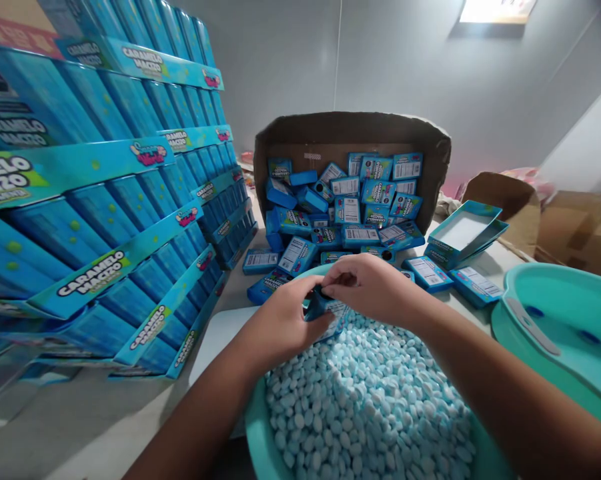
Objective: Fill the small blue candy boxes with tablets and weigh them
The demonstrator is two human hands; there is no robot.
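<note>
On the far left of the bench (105,427), we see tall stacks of blue display cartons (95,220) printed "Caramelo Macizo", leaning toward us. Next to them, near the middle, our left hand (280,323) is curled closed around a small blue box (325,310), gripping it from the left side. Our right hand (373,287) meets it from the right, fingertips pinched on the top end of the same box. Both hands hover just above a teal basin (260,433) heaped with pale blue and white candies (370,400); the box sits right over the far edge of that heap. Behind the hands, a brown cardboard carton (353,130) lies tipped on its side, spilling many small blue boxes (345,207) onto the bench. Further right, an open empty blue tray (463,230) rests among loose boxes. At the far right edge, a teal lid (565,327) lies beside the basin, with more brown cardboard (575,227) behind it.
</note>
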